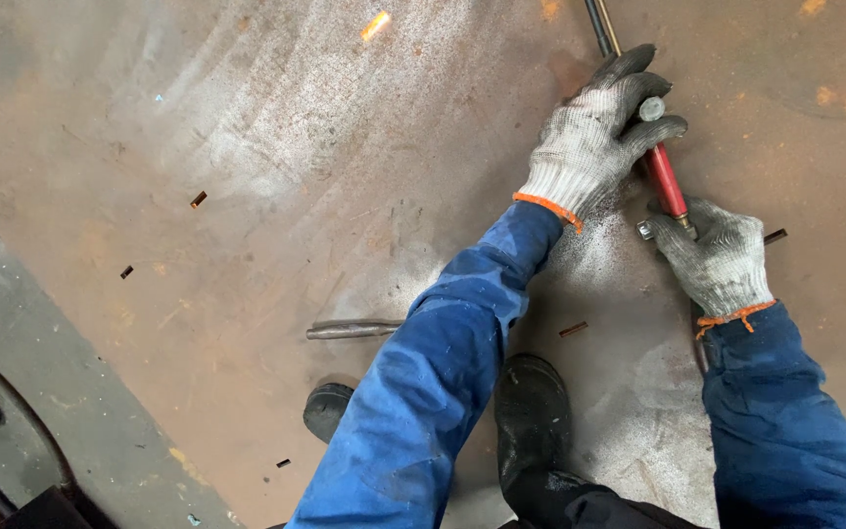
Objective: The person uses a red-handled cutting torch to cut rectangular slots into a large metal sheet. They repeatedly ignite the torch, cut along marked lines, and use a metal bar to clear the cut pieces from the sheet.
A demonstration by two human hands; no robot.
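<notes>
Both my hands wear grey knit gloves with orange cuffs and blue sleeves. My left hand (599, 132) is closed around the upper end of a cutting torch with a red handle (666, 179) and a silver knob by my fingertips. My right hand (722, 260) grips the lower end of the same torch, just below the red part. The torch's dark tube (599, 24) runs up and out of the top of the view. It all lies over a rusty steel plate (296, 147).
A short grey metal rod (352, 330) lies on the plate left of my left sleeve. My black boots (531, 416) stand on the plate below. Small rectangular slots dot the steel. A grey concrete floor strip (51, 392) and dark equipment sit at lower left.
</notes>
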